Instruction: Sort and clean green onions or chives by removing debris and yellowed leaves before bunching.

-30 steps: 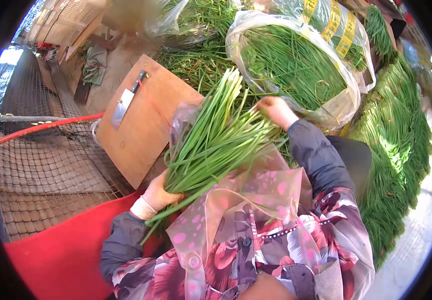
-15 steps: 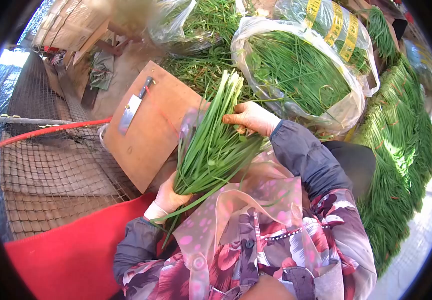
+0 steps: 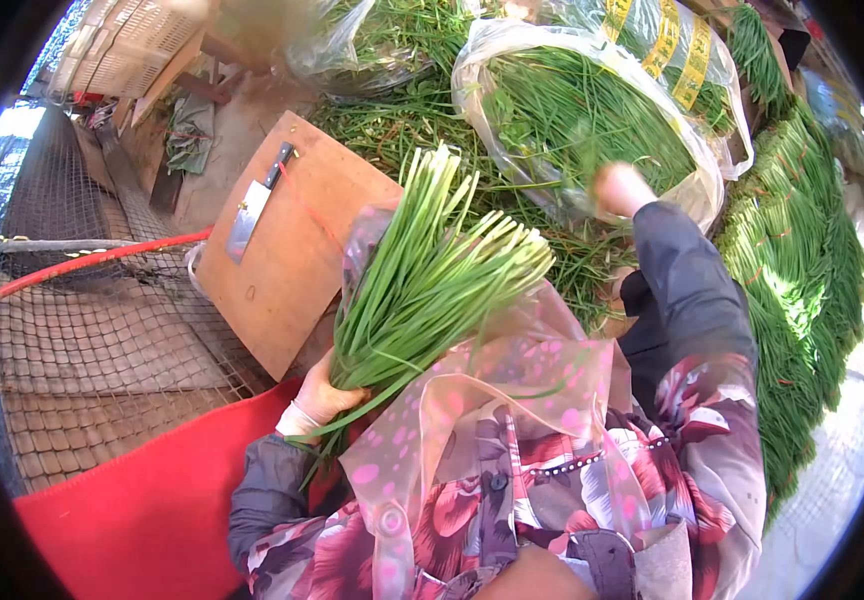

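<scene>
Chives (image 3: pixel 422 290), a thick green bunch, are fanning upward from the left hand (image 3: pixel 324 395), which is gripping the stalks tightly at their lower ends, just above a patterned plastic apron (image 3: pixel 472 420) and beside a red cloth (image 3: pixel 142 510). Behind the bunch, a wooden cutting board (image 3: pixel 282 260) is leaning at an angle, with a cleaver (image 3: pixel 250 208) lying on it. Farther off, the right hand (image 3: pixel 620 190) is reaching into a large clear plastic bag (image 3: pixel 692 190) full of loose greens; it is blurred, so whether its fingers are spread or closed cannot be told. More stacked greens (image 3: pixel 802 260) are lining the right side.
</scene>
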`<action>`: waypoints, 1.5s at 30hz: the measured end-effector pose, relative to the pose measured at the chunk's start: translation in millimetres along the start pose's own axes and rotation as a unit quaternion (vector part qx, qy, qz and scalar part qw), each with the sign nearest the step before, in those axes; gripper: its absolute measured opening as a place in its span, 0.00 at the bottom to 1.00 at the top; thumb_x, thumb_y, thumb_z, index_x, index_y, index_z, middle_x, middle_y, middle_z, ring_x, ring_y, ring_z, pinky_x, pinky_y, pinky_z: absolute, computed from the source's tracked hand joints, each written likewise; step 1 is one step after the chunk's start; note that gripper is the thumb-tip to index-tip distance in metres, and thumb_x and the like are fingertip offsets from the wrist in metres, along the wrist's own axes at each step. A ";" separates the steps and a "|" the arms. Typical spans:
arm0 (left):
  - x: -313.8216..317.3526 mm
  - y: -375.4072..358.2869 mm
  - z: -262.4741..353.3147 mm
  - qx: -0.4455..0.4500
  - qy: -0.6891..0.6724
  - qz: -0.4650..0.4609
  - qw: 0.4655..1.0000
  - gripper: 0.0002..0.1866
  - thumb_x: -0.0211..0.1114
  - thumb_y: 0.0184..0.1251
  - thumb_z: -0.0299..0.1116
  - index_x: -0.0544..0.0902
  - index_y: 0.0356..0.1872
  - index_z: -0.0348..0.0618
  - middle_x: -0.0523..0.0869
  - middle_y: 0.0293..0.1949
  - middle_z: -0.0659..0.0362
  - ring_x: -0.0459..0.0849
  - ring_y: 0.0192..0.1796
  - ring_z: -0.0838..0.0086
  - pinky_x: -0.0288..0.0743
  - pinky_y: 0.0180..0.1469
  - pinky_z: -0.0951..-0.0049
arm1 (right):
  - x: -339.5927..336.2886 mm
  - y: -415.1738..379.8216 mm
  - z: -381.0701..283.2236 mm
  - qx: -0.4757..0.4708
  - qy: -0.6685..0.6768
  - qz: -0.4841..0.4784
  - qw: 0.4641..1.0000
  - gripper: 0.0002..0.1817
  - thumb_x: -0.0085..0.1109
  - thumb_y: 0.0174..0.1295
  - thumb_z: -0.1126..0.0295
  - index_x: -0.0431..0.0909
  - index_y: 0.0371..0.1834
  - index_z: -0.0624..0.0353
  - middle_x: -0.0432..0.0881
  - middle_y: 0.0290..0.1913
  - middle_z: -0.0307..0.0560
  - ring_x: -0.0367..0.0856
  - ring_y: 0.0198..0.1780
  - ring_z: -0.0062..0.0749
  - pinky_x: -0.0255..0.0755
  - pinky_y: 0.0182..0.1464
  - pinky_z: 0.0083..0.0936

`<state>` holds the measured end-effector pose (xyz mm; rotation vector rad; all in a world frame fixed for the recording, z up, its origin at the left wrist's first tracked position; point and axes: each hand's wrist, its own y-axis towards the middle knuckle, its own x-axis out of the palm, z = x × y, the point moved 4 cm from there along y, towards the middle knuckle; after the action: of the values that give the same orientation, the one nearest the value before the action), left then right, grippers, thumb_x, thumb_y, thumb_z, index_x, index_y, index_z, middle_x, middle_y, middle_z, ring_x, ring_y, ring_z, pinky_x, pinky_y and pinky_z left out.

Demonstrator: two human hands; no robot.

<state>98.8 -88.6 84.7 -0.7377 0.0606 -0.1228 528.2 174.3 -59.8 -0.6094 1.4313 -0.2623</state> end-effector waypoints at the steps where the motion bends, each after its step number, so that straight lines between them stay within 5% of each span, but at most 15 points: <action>1: -0.4 0.9 2.6 0.003 0.001 0.000 1.000 0.36 0.67 0.48 0.20 0.68 0.63 0.37 0.79 0.55 0.58 0.77 0.57 0.73 0.67 0.61 0.72 | -10.6 -19.3 -15.6 -0.027 0.003 0.001 1.000 0.24 0.64 0.50 0.50 0.83 0.45 0.55 0.85 0.42 0.52 0.84 0.44 0.44 0.76 0.48 0.36; 4: -2.0 -2.3 -10.4 -0.089 -0.015 0.030 0.996 0.36 0.67 0.47 0.20 0.68 0.63 0.37 0.79 0.54 0.58 0.77 0.55 0.73 0.69 0.60 0.72 | -65.2 -34.9 -47.4 -0.117 0.198 0.095 0.969 0.28 0.65 0.48 0.47 0.82 0.50 0.51 0.84 0.42 0.53 0.83 0.45 0.46 0.76 0.49 0.37; 8: 0.5 6.6 -11.7 0.068 -0.015 0.007 0.998 0.36 0.67 0.47 0.20 0.68 0.63 0.36 0.81 0.50 0.60 0.78 0.51 0.75 0.72 0.56 0.74 | -113.4 -60.6 -123.1 -0.343 0.248 0.350 0.836 0.21 0.66 0.51 0.53 0.85 0.44 0.55 0.84 0.42 0.54 0.82 0.48 0.45 0.73 0.52 0.34; 10: 0.6 6.7 -10.8 0.073 0.025 0.025 0.997 0.36 0.68 0.47 0.21 0.68 0.63 0.36 0.81 0.49 0.60 0.79 0.49 0.76 0.73 0.54 0.74 | -104.1 -59.3 -160.1 -0.391 0.196 0.112 0.892 0.21 0.66 0.51 0.54 0.85 0.43 0.58 0.85 0.42 0.53 0.83 0.47 0.43 0.73 0.52 0.34; 15: 1.7 5.2 -2.6 0.054 0.024 0.030 0.998 0.35 0.68 0.47 0.21 0.69 0.62 0.35 0.81 0.48 0.59 0.80 0.46 0.76 0.75 0.48 0.75 | -100.0 -58.6 -156.6 -0.265 0.498 -0.053 0.824 0.10 0.61 0.59 0.66 0.85 0.39 0.59 0.86 0.30 0.40 0.82 0.32 0.21 0.75 0.40 0.20; 18: 0.9 20.7 0.9 0.140 0.121 0.035 0.982 0.35 0.69 0.47 0.20 0.69 0.61 0.35 0.82 0.47 0.59 0.80 0.43 0.77 0.75 0.46 0.75 | -101.3 -47.6 -138.7 -0.299 0.361 0.057 0.881 0.13 0.57 0.62 0.62 0.86 0.38 0.58 0.87 0.31 0.43 0.84 0.33 0.28 0.76 0.42 0.24; 22: -9.0 9.3 0.9 0.054 0.071 0.021 0.996 0.34 0.68 0.47 0.19 0.71 0.61 0.36 0.82 0.47 0.59 0.80 0.45 0.77 0.75 0.50 0.74 | -80.2 -13.5 -41.5 0.020 0.250 0.051 0.967 0.14 0.53 0.58 0.58 0.87 0.39 0.49 0.85 0.33 0.51 0.85 0.38 0.38 0.77 0.41 0.34; 24: -11.3 6.5 -5.1 0.081 0.088 0.028 0.992 0.33 0.68 0.46 0.18 0.72 0.60 0.37 0.82 0.47 0.59 0.80 0.47 0.76 0.74 0.52 0.73 | -30.7 8.1 8.8 0.001 -0.085 -0.016 0.996 0.17 0.54 0.59 0.60 0.84 0.48 0.50 0.86 0.33 0.49 0.86 0.37 0.39 0.77 0.44 0.31; 26: -8.3 8.3 -9.0 0.077 0.050 0.074 0.993 0.33 0.68 0.46 0.19 0.72 0.59 0.37 0.83 0.47 0.59 0.80 0.47 0.76 0.74 0.52 0.73 | -73.4 -48.6 -29.2 -0.062 0.061 0.065 0.994 0.19 0.56 0.58 0.58 0.82 0.52 0.46 0.85 0.41 0.50 0.84 0.43 0.42 0.77 0.47 0.34; 29: -5.7 14.2 -12.6 0.084 0.040 0.078 0.993 0.31 0.67 0.47 0.19 0.72 0.58 0.37 0.83 0.47 0.59 0.80 0.47 0.76 0.74 0.52 0.73 | -102.2 -84.9 -91.4 -0.293 0.376 0.133 0.869 0.25 0.66 0.52 0.51 0.82 0.53 0.47 0.77 0.60 0.50 0.73 0.62 0.42 0.65 0.64 0.29; 33: 8.6 9.4 -0.2 0.100 0.035 0.109 0.988 0.26 0.67 0.51 0.21 0.74 0.55 0.38 0.83 0.42 0.60 0.81 0.39 0.78 0.77 0.41 0.76 | -83.9 -82.4 -139.4 -0.370 0.161 0.176 0.898 0.19 0.70 0.48 0.64 0.85 0.46 0.54 0.74 0.63 0.54 0.65 0.68 0.47 0.60 0.68 0.37; 36: 2.1 5.1 -9.4 0.041 0.055 0.130 0.989 0.26 0.68 0.53 0.22 0.74 0.56 0.39 0.84 0.39 0.59 0.82 0.36 0.79 0.77 0.38 0.76 | -67.4 -70.1 -134.3 -0.352 0.452 -0.078 0.816 0.18 0.70 0.48 0.66 0.85 0.43 0.56 0.75 0.61 0.55 0.67 0.67 0.48 0.62 0.67 0.36; 40: -11.3 11.2 -14.4 0.154 0.120 0.139 0.971 0.29 0.70 0.52 0.24 0.74 0.58 0.38 0.86 0.42 0.58 0.84 0.43 0.73 0.77 0.49 0.72 | -55.6 -63.2 -139.9 -0.367 0.360 -0.048 0.856 0.16 0.66 0.50 0.60 0.85 0.39 0.57 0.82 0.45 0.56 0.79 0.50 0.47 0.72 0.51 0.34; 42: -10.2 11.8 -7.9 0.196 0.222 0.148 0.944 0.34 0.63 0.49 0.14 0.69 0.62 0.38 0.84 0.36 0.59 0.80 0.25 0.79 0.75 0.26 0.78 | -57.4 -64.7 -145.9 -0.360 0.315 -0.028 0.878 0.16 0.64 0.51 0.56 0.85 0.35 0.57 0.84 0.35 0.55 0.83 0.40 0.48 0.75 0.43 0.36; 45: -0.6 5.8 5.0 0.212 0.253 0.137 0.934 0.33 0.63 0.49 0.14 0.69 0.61 0.38 0.83 0.35 0.60 0.79 0.24 0.79 0.75 0.26 0.78 | -70.3 -67.0 -137.4 -0.231 0.181 0.141 0.946 0.15 0.58 0.56 0.55 0.84 0.31 0.56 0.83 0.29 0.53 0.83 0.36 0.48 0.76 0.40 0.39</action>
<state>99.2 -80.9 84.5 -0.2442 0.6101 -0.0531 397.1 123.5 32.6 -0.7482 1.9360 0.2094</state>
